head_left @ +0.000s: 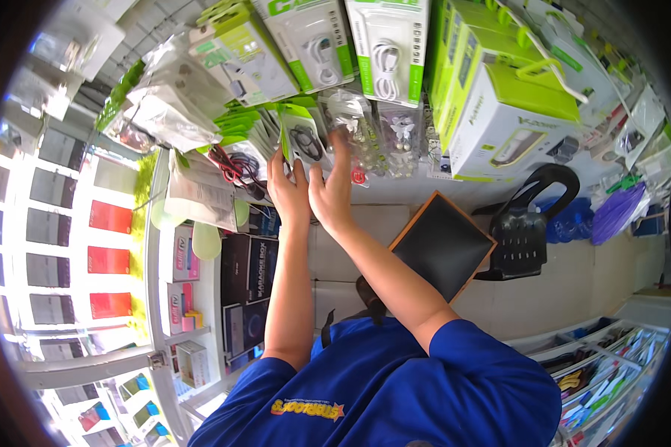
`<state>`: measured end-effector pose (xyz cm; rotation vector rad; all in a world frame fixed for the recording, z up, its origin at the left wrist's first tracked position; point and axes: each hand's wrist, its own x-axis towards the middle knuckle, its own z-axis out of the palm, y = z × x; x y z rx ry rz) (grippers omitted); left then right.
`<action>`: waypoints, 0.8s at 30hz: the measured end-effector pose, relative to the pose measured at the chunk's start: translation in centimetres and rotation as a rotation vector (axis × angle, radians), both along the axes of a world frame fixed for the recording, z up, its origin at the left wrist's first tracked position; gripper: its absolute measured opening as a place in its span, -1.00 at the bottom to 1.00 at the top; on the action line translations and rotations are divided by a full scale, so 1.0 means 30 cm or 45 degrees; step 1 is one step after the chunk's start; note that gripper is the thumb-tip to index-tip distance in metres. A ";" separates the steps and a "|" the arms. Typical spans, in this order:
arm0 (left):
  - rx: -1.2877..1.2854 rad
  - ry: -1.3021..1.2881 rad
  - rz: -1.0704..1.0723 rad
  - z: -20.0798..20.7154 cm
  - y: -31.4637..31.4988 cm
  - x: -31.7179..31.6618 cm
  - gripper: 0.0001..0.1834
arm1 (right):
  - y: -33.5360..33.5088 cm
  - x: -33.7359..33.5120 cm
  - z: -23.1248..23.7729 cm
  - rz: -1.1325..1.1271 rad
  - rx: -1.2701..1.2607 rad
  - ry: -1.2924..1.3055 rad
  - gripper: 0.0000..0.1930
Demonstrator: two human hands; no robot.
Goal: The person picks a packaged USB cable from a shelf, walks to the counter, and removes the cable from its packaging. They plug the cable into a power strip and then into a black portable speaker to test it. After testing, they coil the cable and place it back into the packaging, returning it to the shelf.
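Observation:
Both of my hands are raised to a hanging row of green-and-white cable packets. My left hand (288,195) has its fingertips closed on the lower edge of a packet with a coiled black cable (306,141). Just beside it, my right hand (331,195) is held with thumb and fingers apart, near that packet's right side. Clear packets with small pale items (356,127) hang behind the right fingertips. Left of my left hand hang bundled red and black cables (237,165).
Boxed white cables (386,63) hang above, and green-and-white boxes (492,112) hang to the right. Below stand a square black-topped stool (443,246) and a black plastic chair (518,242). A lit glass display case (101,261) lines the left side, beside shelved black boxes (247,272).

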<state>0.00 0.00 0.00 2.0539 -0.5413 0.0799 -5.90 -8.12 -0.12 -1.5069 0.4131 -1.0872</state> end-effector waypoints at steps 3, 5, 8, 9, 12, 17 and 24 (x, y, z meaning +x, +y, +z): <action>-0.057 -0.111 -0.098 -0.006 -0.002 -0.011 -0.06 | 0.003 0.011 0.006 0.217 0.075 -0.034 -0.57; 0.040 -0.146 -0.131 -0.008 0.007 0.011 -0.12 | -0.026 0.009 -0.001 0.304 -0.068 -0.012 -0.58; -0.014 -0.101 0.047 -0.029 0.006 0.037 -0.16 | -0.027 0.000 -0.018 0.154 -0.013 -0.082 -0.60; -0.081 -0.048 0.134 -0.033 0.002 0.041 -0.17 | -0.016 0.008 -0.019 0.053 0.009 -0.116 -0.60; -0.041 -0.121 0.124 -0.037 -0.011 0.030 -0.18 | 0.017 0.056 -0.018 -0.006 0.305 -0.146 -0.56; 0.007 -0.314 0.164 -0.011 -0.040 0.033 -0.23 | -0.029 0.047 -0.030 0.373 0.309 -0.064 -0.46; -0.119 -0.317 0.166 -0.008 -0.050 0.016 -0.26 | -0.030 0.091 -0.025 0.153 0.366 0.197 -0.60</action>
